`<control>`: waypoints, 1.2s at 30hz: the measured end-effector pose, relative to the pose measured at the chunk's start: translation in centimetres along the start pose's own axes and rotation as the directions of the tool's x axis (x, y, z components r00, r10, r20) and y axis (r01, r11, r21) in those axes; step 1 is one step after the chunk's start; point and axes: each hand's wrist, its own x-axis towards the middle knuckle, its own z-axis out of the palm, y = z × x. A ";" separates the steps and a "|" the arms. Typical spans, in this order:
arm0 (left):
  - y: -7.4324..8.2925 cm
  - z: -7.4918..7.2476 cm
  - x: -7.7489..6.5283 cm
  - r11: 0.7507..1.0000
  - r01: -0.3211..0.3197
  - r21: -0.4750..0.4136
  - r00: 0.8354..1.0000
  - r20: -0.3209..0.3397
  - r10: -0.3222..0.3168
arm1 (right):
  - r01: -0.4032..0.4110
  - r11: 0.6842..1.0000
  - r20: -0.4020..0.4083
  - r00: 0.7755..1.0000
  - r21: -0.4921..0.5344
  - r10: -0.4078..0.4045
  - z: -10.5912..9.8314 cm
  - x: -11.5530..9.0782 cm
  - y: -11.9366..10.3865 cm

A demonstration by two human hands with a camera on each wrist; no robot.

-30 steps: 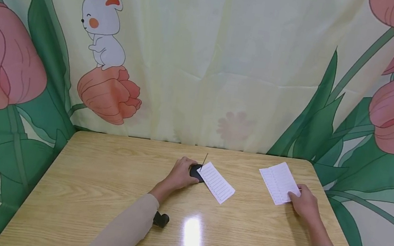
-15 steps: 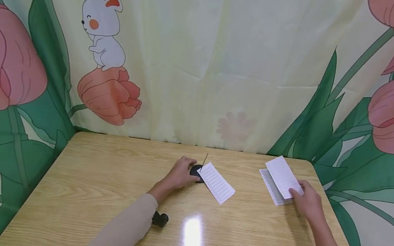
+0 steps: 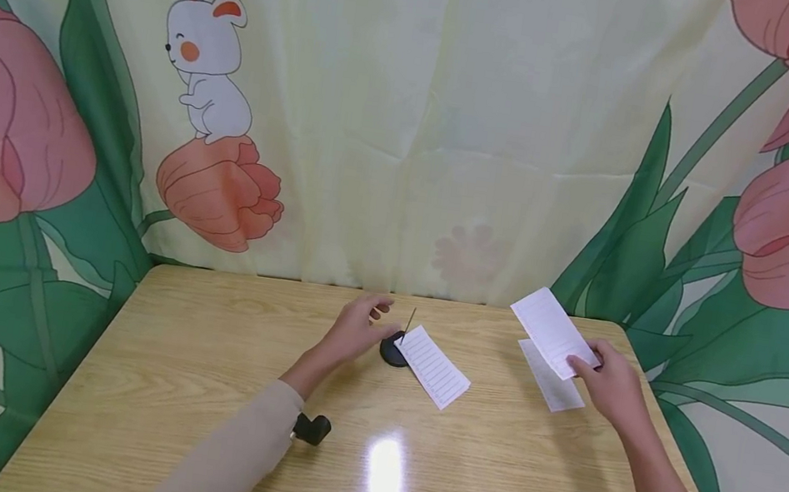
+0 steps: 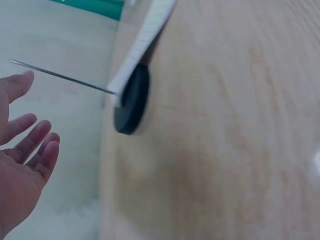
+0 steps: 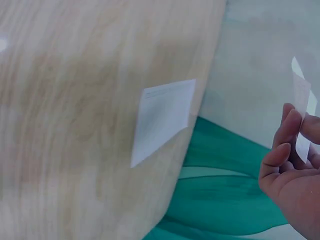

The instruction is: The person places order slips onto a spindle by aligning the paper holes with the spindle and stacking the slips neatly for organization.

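Observation:
A receipt spike point(image 3: 392, 352) with a round black base and thin upright rod stands mid-table. Lined white slips point(image 3: 433, 372) are stuck on its rod, lying low and slanting to the right. Just left of the base is my left hand point(image 3: 352, 331), holding nothing; the left wrist view shows its fingers loosely bent near the rod point(image 4: 65, 77). At the right, my right hand point(image 3: 611, 384) pinches a printed white slip point(image 3: 545, 322) between thumb and fingers, raised above the table. Beneath it, another white slip point(image 3: 555, 393) lies flat, partly covered in the head view.
The wooden table point(image 3: 193, 386) ends at a far edge against a printed curtain point(image 3: 368, 108) with tulips and a rabbit. Black wrist cameras point(image 3: 313, 430) sit at both sleeves. A bright light reflection point(image 3: 386, 480) falls on the near middle of the table.
My right hand has lifted a slip off the other one and carried it up and leftward. My left hand has let go of the spike's base and drawn back slightly left.

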 end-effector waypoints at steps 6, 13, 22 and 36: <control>1.6 -1.0 0.4 0.998 -0.062 0.030 0.997 -0.049 0.064 | 0.032 0.999 0.021 0.999 0.011 -0.032 -0.7 0.5 -2.7; 3.4 -1.8 0.6 0.996 -0.092 -0.004 0.993 -0.076 0.092 | 0.103 0.995 0.009 0.995 0.014 -0.103 -1.2 0.9 -5.0; 5.7 -2.1 1.2 0.991 -0.128 -0.040 0.990 -0.061 0.125 | 0.139 0.990 0.020 0.990 0.022 -0.139 -1.1 0.8 -7.0; 8.2 -1.6 2.2 0.992 -0.108 -0.059 0.993 -0.056 0.105 | 0.189 0.977 0.052 0.980 0.099 -0.194 -0.3 1.1 -9.8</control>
